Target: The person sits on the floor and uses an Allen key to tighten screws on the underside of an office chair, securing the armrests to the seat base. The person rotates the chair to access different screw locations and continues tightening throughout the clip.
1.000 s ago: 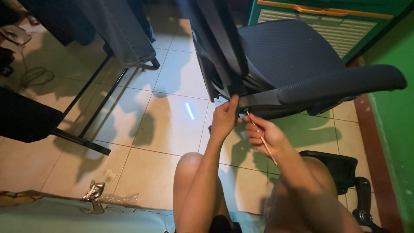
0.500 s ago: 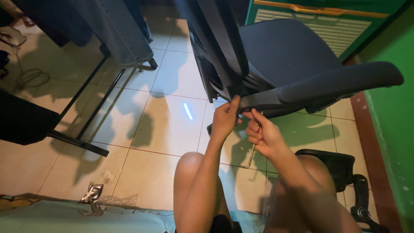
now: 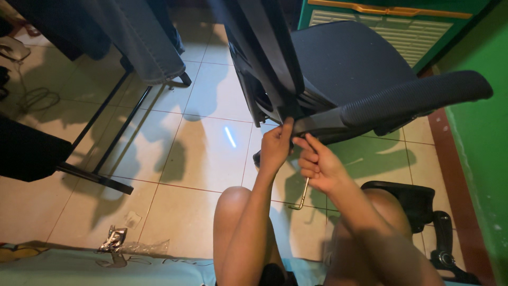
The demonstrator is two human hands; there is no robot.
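Far left: dark fabric-covered shapes on a black metal frame (image 3: 100, 153), legs resting on the pale floor tiles (image 3: 206, 153). Near left: crumpled clear plastic wrapper (image 3: 119, 241) lying on the tiles beside a teal mat edge (image 3: 79, 265). Centre: left hand (image 3: 275, 148) raised, fingers closed and pressed against the joint under the office chair (image 3: 338, 69), at the base of the padded armrest (image 3: 413, 98); whether anything small is pinched there, impossible to tell. Just right and touching it: right hand (image 3: 320, 167), index finger stretched toward the same joint, other fingers curled around an L-shaped hex key (image 3: 302, 195) hanging down below the palm. Near right: black caster base part (image 3: 418, 204) on the floor by the green wall (image 3: 481, 175).
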